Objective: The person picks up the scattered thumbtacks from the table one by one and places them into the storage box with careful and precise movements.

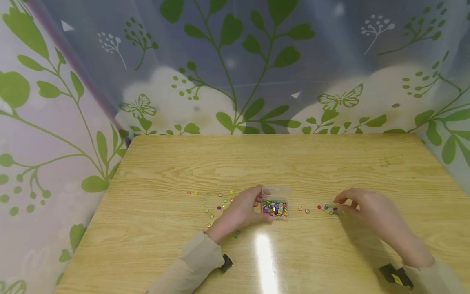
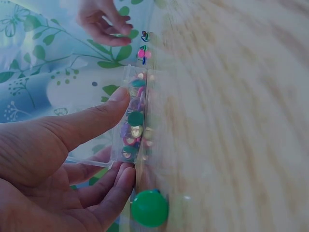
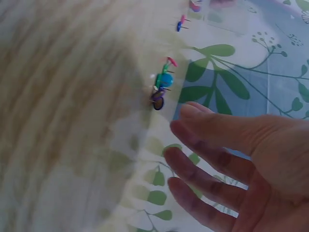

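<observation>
Left grip (image 1: 240, 207) pinches clear box (image 1: 281, 219) of coloured tacks (image 1: 277, 207) at its right. Right grip (image 1: 376, 212) relaxed, loosely parted, holding nothing; tack cluster (image 1: 327, 207) just to its left. Loose tacks (image 1: 219, 208) scattered on worktop (image 1: 312, 163) left of left grip.

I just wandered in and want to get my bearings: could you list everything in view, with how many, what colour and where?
Clear box: one, see-through, lid open, on the table
Boxed tacks: too many to count, mixed colours, inside the box
Left-side tacks: over a dozen, mixed colours, left of the box
Middle tacks: two, colours unclear, just right of the box
Right-side tacks: several, pink, blue and others, near the right grip
Table: one, light wood, beneath everything
Printed backdrop: blue-grey and white with green leaves, behind the table
Sleeves: two, beige, on the forearms
Left grip: one, holding the box
Right grip: one, beside the right-side tacks
</observation>
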Motion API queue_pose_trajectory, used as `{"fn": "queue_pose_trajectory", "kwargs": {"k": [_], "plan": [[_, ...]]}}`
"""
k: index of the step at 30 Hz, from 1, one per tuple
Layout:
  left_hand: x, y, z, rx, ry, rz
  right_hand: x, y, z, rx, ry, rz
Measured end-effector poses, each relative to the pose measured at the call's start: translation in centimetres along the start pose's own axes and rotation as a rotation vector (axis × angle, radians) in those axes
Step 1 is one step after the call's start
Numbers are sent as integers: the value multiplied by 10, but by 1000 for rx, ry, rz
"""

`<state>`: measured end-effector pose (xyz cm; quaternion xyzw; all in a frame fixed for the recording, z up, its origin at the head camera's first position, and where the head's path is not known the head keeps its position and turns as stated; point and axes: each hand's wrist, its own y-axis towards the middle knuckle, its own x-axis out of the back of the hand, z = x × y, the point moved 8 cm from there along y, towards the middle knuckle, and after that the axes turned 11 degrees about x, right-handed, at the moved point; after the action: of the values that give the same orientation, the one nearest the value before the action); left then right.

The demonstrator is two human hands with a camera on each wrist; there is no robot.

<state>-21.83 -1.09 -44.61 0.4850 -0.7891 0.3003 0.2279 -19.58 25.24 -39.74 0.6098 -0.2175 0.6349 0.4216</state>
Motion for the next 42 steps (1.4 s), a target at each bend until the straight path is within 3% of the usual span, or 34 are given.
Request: {"fn": "queue_pose_trajectory", "kwargs": {"k": [4, 10, 20, 27, 33, 42], "plan": [[0, 1, -1, -2, -1, -1, -15, 0, -4, -21, 43, 95], [0, 1, -1, -1, -4, 4, -21, 3, -6, -8, 36, 71], [2, 2, 0, 0, -11, 1, -11, 15, 5, -6, 53, 23], [1, 2, 2, 18, -15, 5, -2, 34, 49, 205, -3, -160], [0, 2, 2, 22, -12, 3, 0, 47, 84, 363, 43, -270], [0, 2, 1, -8, -2, 2, 1, 56, 108, 386, 138, -329]]}}
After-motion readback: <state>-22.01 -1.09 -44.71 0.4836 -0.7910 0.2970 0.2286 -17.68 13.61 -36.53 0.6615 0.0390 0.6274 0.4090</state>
